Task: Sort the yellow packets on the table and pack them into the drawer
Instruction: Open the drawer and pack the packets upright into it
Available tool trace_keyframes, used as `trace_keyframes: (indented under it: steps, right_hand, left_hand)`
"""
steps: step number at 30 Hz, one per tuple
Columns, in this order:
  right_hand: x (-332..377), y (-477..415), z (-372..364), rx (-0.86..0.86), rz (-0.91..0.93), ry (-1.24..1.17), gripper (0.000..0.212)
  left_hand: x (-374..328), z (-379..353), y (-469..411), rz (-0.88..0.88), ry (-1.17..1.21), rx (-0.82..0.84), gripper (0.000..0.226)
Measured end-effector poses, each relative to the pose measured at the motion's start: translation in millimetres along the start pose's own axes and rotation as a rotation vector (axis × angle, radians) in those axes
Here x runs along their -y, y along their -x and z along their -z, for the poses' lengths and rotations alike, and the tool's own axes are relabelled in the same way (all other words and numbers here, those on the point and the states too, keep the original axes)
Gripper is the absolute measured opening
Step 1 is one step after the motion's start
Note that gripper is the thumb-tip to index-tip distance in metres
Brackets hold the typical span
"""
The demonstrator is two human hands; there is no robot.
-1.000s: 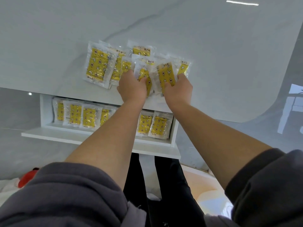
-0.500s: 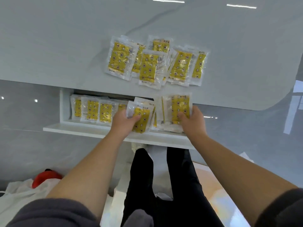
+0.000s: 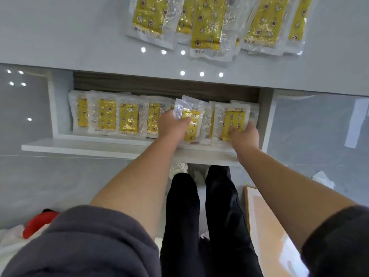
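Below the table's (image 3: pixel 60 37) front edge, the white drawer (image 3: pixel 79 146) stands pulled out, its back part tucked under the tabletop. A row of yellow packets (image 3: pixel 107 116) lies flat across its floor from the left wall rightward, overlapping at their clear borders. Behind the row a dark strip of drawer floor shows bare up to the table edge — the only open room inside.

The left hand (image 3: pixel 171 124) grips one packet (image 3: pixel 191 124) by its left side, thumb curled over the wrapper. It holds the packet tilted above the middle of the row, one top corner sticking up. The right hand (image 3: pixel 244 134) lies with fairly straight fingers on the face of the last packet (image 3: pixel 233 118) at the right end. That packet's edge sits just beside the drawer's right wall, and the thumb is close to that wall too. Both wrists cross the drawer's front lip.

Up on the table, a loose heap of packets (image 3: pixel 207 25) lies near the front edge — a narrow bare band of tabletop runs between heap and edge.
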State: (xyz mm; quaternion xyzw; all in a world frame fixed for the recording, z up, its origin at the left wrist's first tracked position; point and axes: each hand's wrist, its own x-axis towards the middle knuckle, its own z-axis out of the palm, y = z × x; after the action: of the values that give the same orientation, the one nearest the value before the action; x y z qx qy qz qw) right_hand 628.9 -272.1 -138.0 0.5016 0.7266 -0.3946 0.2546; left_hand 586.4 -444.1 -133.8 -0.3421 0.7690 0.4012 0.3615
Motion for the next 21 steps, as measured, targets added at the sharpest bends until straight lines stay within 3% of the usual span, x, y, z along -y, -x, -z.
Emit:
trace_keyframes:
  steps: [3,7,15,21]
  right_hand:
    - [-5.3,-7.3,-6.9,-0.033,0.0,0.083,0.051]
    - [-3.6,-2.3,0.1,-0.043,0.025,0.108,0.052]
    - [-0.8,-10.5,36.3,-0.074,0.057,0.13,0.028]
    - [-7.0,-30.1,38.3,-0.049,0.06,0.588,0.023]
  left_hand:
    - [10.9,-8.0,-10.7,-0.044,-0.078,-0.049,0.052]
    - [12.0,-4.0,-4.2,-0.091,-0.115,-0.113,0.047]
    - [22.5,39.8,-7.0,-0.015,-0.051,-0.197,0.051]
    - [39.1,54.7,-28.4,0.034,-0.28,-0.307,0.037]
